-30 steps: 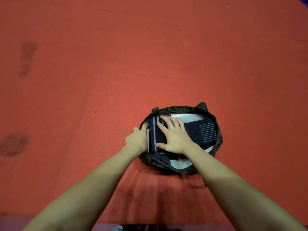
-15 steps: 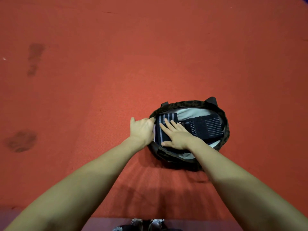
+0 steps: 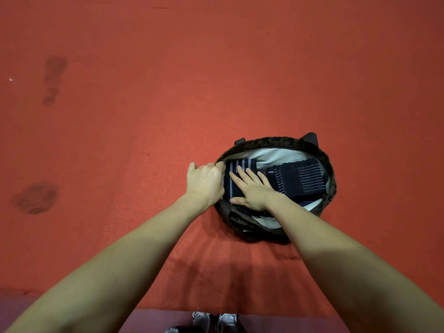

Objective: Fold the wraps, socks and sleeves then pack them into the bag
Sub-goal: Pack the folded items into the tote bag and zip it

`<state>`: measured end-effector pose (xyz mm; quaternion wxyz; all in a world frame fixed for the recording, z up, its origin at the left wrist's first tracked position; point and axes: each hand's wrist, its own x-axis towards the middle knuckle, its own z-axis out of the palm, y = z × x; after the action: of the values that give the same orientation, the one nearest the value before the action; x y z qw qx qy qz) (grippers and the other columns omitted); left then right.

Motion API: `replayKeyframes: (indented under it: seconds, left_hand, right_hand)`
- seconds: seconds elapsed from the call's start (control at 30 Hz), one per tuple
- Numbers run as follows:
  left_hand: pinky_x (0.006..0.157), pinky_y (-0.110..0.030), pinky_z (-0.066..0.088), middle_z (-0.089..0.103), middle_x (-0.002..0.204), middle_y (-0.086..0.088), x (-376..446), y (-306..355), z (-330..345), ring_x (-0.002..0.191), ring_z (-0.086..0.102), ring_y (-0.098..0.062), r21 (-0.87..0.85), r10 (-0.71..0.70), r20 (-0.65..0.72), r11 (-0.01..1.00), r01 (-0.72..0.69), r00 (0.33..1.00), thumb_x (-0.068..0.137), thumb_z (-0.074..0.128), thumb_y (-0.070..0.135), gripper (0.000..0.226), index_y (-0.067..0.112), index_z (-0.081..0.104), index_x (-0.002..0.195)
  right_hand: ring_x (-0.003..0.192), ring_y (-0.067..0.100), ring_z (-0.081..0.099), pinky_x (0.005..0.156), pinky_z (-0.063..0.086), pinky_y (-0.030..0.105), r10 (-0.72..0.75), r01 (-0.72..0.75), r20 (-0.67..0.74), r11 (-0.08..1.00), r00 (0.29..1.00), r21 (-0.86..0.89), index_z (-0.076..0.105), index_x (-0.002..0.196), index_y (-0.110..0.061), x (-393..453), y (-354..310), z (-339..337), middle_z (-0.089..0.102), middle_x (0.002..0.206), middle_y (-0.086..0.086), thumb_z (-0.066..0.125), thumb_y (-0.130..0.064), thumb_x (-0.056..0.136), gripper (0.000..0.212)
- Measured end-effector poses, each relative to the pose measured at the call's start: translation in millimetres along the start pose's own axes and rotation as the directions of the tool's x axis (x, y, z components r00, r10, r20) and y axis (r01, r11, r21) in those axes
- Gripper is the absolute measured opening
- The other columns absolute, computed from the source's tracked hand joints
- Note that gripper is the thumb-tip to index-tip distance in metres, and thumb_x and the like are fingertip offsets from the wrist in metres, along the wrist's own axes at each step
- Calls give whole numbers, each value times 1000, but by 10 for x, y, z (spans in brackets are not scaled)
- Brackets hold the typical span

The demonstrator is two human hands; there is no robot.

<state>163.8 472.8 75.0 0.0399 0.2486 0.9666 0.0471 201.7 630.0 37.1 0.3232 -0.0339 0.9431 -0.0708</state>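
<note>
Head view: right hand flattens a striped fold while the left hand holds the bag's rim

Head view shows the right hand (image 3: 251,189) lying flat, fingers straight and slightly spread, palm down on the striped folded piece (image 3: 236,175) inside the bag (image 3: 330,186). It presses and does not pinch. Just to its left, the left hand (image 3: 206,180) has its fingers curled over the bag's near-left rim, gripping the fabric edge and keeping the mouth open.

The striped piece sits directly under the right hand's fingers, its stripes running away from the person, so its long axis points roughly along the fingers. Just to the right of that hand, touching or nearly touching the striped piece, lies a second dark folded piece (image 3: 299,180) with fine pale lines, its long side running across the bag. Beneath both, a pale lining or cloth (image 3: 274,155) shows beyond the fingertips.

The bag stands on a red carpeted floor (image 3: 216,80). 2 dark stains (image 3: 34,197) mark the floor well to the left of the left hand. Shoe tips (image 3: 213,320) show at the near edge.

Judging from this, packing is well along: no loose items are visible outside the bag. The right hand is the nearer one for any further tucking, pushing down and toward the left rim.
</note>
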Motion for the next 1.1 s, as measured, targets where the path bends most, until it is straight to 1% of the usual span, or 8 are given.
replayKeyframes:
  seconds: [0.17, 0.37, 0.53, 0.67, 0.73, 0.87, 1.0, 1.1]
  left_hand:
    - [86, -37, 30, 61, 110, -1, -80, -112, 13, 100, 58, -26, -13, 5, 69, 1000, -4, 998, 91, 43, 28, 51, 23, 34, 142]
    - [91, -38, 34, 53, 122, -7, -92, -99, -10, 107, 55, -28, -88, 21, 138, 996, -9, 990, 94, 39, 25, 55, 20, 26, 147]
    - [88, -39, 34, 40, 127, -13, -176, -20, -1, 111, 41, -33, -74, 93, -5, 993, -93, 996, 92, 44, 21, 46, 16, 42, 137]
    - [101, -43, 23, 33, 144, -13, -260, 100, 19, 132, 26, -34, -67, 224, -39, 972, -226, 974, 84, 50, 15, 38, 10, 56, 122]
    - [102, -42, 18, 38, 142, -8, -303, 220, 38, 134, 25, -30, -84, 309, -11, 947, -309, 951, 84, 51, 16, 37, 11, 58, 119]
    - [93, -36, 19, 50, 123, 1, -376, 466, 73, 122, 37, -23, -152, 469, 87, 878, -453, 879, 82, 46, 32, 38, 18, 61, 114]
    - [87, -33, 24, 55, 104, 2, -443, 676, 85, 102, 46, -18, -98, 532, 195, 847, -523, 824, 83, 52, 48, 40, 17, 58, 108]
    - [80, -31, 25, 61, 105, 0, -421, 834, 44, 101, 55, -19, -57, 487, 140, 873, -484, 862, 89, 51, 36, 26, 15, 55, 105]
  right_hand:
    - [147, 18, -2, 115, -11, 45, -32, 43, -126, 995, 991, 89, 11, 150, -39, -101, 55, -119, -1, 160, -4, 32, -61, 94, 64]
    - [142, 16, 13, 111, 2, 37, -117, 186, -368, 970, 923, 159, 37, 141, -37, -467, 7, -54, 23, 154, -12, 45, -53, 94, 51]
    - [98, 14, 34, 98, 27, 37, -91, 175, -446, 973, 891, 151, 50, 110, -28, -764, 80, 85, 40, 108, -11, 53, -65, 79, 49]
    - [91, 13, 35, 84, 22, 28, -143, 156, -338, 988, 930, 10, 47, 98, -23, -956, 110, 204, 42, 98, -9, 66, -70, 66, 59]
    - [93, 14, 36, 82, 21, 28, -182, 153, -299, 981, 937, -120, 48, 99, -21, -1029, 173, 259, 43, 100, -8, 70, -59, 68, 54]
    - [92, 25, 51, 81, 21, 33, -235, 124, -364, 945, 901, -302, 58, 90, -15, -1098, 415, 369, 57, 93, 1, 60, -23, 76, 16]
    - [86, 25, 60, 80, 26, 32, -189, 96, -448, 970, 874, -223, 60, 90, -15, -1144, 547, 251, 65, 89, 1, 49, -26, 91, 15]
    - [67, 18, 63, 67, 32, 28, -308, 156, -540, 938, 783, -309, 62, 75, -19, -1153, 564, 135, 63, 69, -5, 52, -32, 84, 18]
